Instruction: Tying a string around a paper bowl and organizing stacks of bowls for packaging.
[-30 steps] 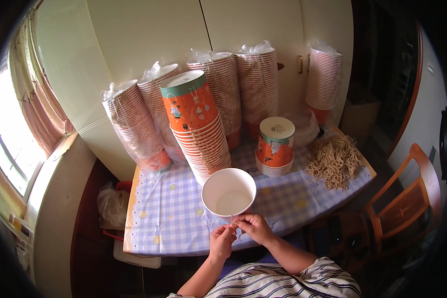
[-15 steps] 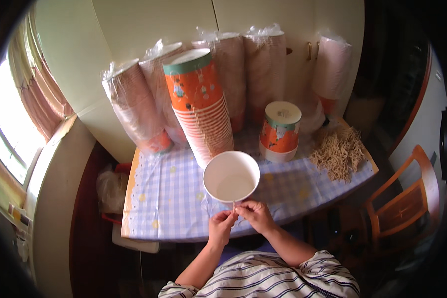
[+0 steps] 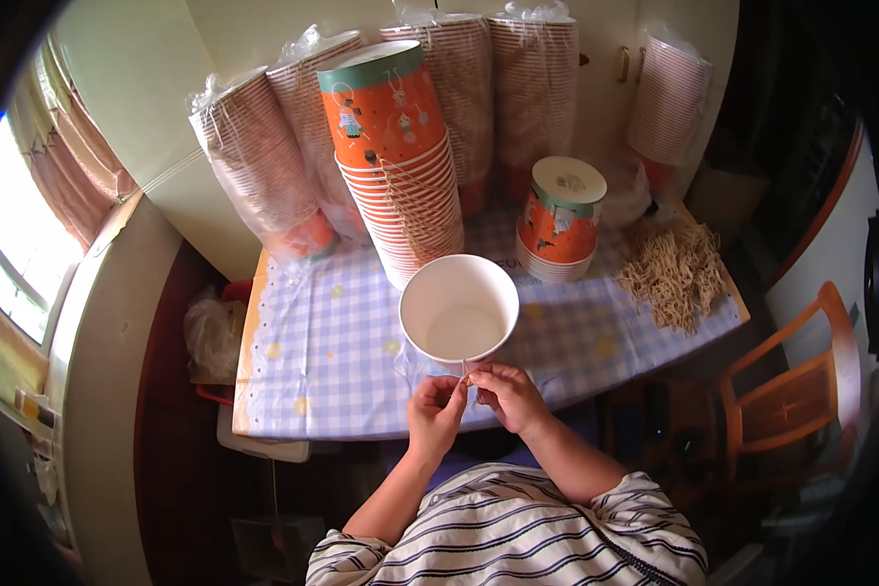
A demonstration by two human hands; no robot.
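Near the front edge of the table (image 3: 244, 361), a thin cord (image 3: 464, 368) was pinched by the closed fingertips of the left hand (image 3: 437, 410) and the right hand (image 3: 506, 394); most of it was covered by the fingers, and whether it was fastened to the paper bucket (image 3: 459, 311) could not be told. Just beyond the hands, the bucket was seen mouth-up, its outer wall and base largely hidden. Behind it, the tall bucket stack (image 3: 396, 181) was partly blocked, while knotted plastic tops (image 3: 537, 12) were cropped above.
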